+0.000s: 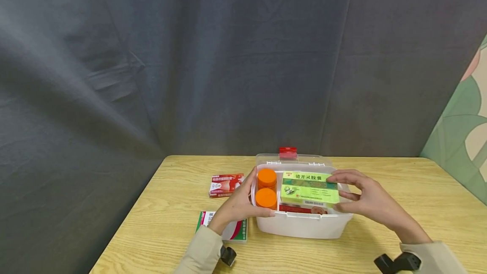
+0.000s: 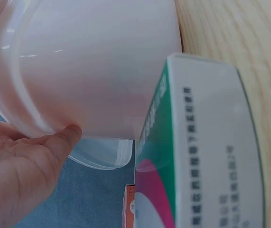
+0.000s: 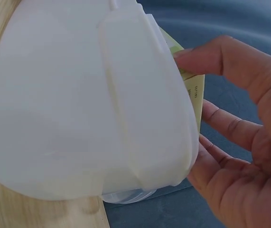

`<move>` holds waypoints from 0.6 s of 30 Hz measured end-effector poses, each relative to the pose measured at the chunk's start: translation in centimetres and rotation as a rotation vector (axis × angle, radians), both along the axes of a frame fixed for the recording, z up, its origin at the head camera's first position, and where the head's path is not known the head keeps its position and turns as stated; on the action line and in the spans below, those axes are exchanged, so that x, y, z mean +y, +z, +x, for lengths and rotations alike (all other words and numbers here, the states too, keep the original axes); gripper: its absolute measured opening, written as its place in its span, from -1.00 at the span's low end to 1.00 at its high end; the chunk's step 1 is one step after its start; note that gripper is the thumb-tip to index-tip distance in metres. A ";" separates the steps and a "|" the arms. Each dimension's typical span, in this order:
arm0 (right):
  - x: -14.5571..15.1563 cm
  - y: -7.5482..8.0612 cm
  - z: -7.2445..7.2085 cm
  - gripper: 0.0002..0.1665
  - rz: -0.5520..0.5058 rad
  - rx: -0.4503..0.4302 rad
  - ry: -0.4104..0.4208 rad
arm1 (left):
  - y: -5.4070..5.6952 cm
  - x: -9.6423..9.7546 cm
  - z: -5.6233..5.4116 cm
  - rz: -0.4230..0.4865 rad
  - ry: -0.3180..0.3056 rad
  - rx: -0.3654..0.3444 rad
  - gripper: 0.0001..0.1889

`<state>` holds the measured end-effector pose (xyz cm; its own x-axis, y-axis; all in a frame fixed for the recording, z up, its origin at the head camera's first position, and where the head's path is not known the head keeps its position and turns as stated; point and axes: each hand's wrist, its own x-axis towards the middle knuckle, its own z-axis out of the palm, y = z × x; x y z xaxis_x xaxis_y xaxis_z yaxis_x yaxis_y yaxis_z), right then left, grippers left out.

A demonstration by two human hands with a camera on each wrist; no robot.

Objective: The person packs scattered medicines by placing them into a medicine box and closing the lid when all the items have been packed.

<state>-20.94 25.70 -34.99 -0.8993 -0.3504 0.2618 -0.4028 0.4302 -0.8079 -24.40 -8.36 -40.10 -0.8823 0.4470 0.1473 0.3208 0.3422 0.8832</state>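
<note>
"Grey cloth [image 1: 243,62] hangs at the far side, behind a wood-grain bench [image 1: 395,248]. What stands on that?"

"Biggest is a white container [image 1: 300,227], its clear lid [image 1: 266,158] folded back on the far side. So closing up is not done."

"And the hands?"

"The left hand [image 1: 236,206] holds the container's left end, thumb over the near rim. The right hand [image 1: 367,200] has its grip on a green box [image 1: 304,194] — thumb and fingers pinching the right end."

"Is that box in or out?"

"Between the two, I'd judge: over the right compartment, its right end above the rim. Whether its underside touches anything, I can't tell."

"What lies outside?"

"Two packs, both on the bench to the left. Nearer is a white box [image 1: 239,232] with green and magenta printing, partly behind the left wrist; farther, a smaller red-and-white box [image 1: 224,184]."

"And inside?"

"A red carton [image 1: 294,209], showing as a strip on the near side, and two orange-capped bottles [image 1: 266,198], one near, one far, in the left compartment."

"Tally?"

"Part-way, I'd say — three seen inside, one in hand, two out, and the red clasp [image 1: 288,153] unfastened."
</note>
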 end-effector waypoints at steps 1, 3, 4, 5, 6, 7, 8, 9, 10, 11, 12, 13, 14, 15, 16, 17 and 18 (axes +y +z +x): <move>0.0 0.1 0.0 -0.36 0.006 -0.002 -0.003 | 0.0 0.0 0.0 -0.002 0.000 0.000 0.25; 0.0 0.2 -0.1 -0.36 0.016 -0.005 -0.008 | 0.1 0.1 0.0 -0.007 0.001 0.002 0.25; 0.0 0.2 -0.1 -0.37 0.019 -0.005 -0.009 | 0.1 0.1 0.0 -0.009 0.002 0.003 0.25; -0.1 0.2 -0.2 -0.37 0.023 -0.002 -0.011 | 0.2 0.0 0.0 -0.013 0.004 0.005 0.25; -0.1 0.3 -0.2 -0.38 0.028 0.004 -0.006 | 0.2 0.0 0.0 -0.017 0.006 0.007 0.25; -0.2 0.3 -0.3 -0.38 0.031 0.008 -0.002 | 0.2 0.0 0.0 -0.021 0.007 0.009 0.25; -0.3 0.4 -0.4 -0.38 0.035 0.013 0.000 | 0.2 0.0 0.0 -0.023 0.008 0.009 0.25; -0.3 0.4 -0.4 -0.39 0.039 0.016 0.003 | 0.2 0.0 0.0 -0.026 0.009 0.009 0.25; -0.4 0.5 -0.5 -0.39 0.044 0.019 0.006 | 0.2 0.0 0.0 -0.027 0.008 0.009 0.25; -0.5 0.5 -0.6 -0.39 0.048 0.021 0.010 | 0.2 0.1 0.0 -0.028 0.008 0.008 0.25; -0.6 0.6 -0.7 -0.39 0.054 0.020 0.013 | 0.2 0.1 0.0 -0.028 0.008 0.007 0.25; -0.7 0.6 -0.7 -0.39 0.059 0.014 0.010 | 0.3 0.1 0.0 -0.028 0.008 0.006 0.25; -0.9 0.6 -0.8 -0.39 0.065 0.008 0.008 | 0.3 0.1 0.0 -0.028 0.008 0.005 0.24; -1.0 0.7 -0.9 -0.39 0.069 0.001 0.007 | 0.3 0.1 0.0 -0.029 0.007 0.006 0.24; -1.1 0.7 -0.9 -0.39 0.076 -0.003 0.004 | 0.3 0.0 0.0 -0.030 0.008 0.006 0.24; -1.1 0.7 -1.0 -0.39 0.082 -0.006 0.002 | 0.3 0.0 0.0 -0.030 0.008 0.006 0.24; -1.2 0.7 -1.0 -0.40 0.088 -0.007 0.000 | 0.3 0.0 0.0 -0.031 0.008 0.006 0.24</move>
<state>-21.94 24.48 -34.26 -0.9012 -0.3713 0.2235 -0.3968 0.4995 -0.7701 -24.36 -8.34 -39.79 -0.8852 0.4440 0.1390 0.3232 0.3720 0.8701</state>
